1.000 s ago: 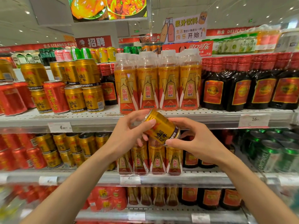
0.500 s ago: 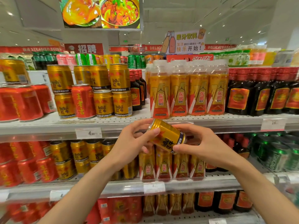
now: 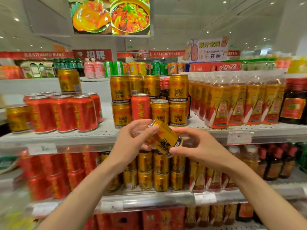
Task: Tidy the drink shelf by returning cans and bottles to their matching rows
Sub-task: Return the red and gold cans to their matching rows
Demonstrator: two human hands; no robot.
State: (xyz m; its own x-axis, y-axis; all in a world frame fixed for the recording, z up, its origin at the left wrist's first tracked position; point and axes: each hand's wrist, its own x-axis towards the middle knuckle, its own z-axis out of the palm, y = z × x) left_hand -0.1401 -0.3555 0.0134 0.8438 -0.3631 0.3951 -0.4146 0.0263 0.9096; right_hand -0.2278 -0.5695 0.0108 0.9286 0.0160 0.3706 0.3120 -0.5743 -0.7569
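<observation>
A gold can (image 3: 163, 138) lies tilted between both hands in front of the upper shelf edge. My left hand (image 3: 132, 138) grips its top end, and my right hand (image 3: 197, 146) pinches its bottom end. Just behind, a stack of gold cans (image 3: 177, 103) stands two high on the upper shelf (image 3: 99, 135). One red can (image 3: 140, 107) stands inside that gold stack. A block of red cans (image 3: 64, 112) fills the shelf to the left, with a single gold can (image 3: 69, 81) on top of it and another gold can (image 3: 16, 117) at its left end.
Orange-labelled bottles (image 3: 237, 103) and dark bottles (image 3: 294, 103) stand to the right on the upper shelf. The shelf below holds red cans (image 3: 54, 176), gold cans (image 3: 159, 171) and more bottles. Price tags line the shelf rails.
The view has swung left and up, so the shelf contents have shifted right in the frame. Both hands keep the same hold on the gold can, now closer to the gold stack.
</observation>
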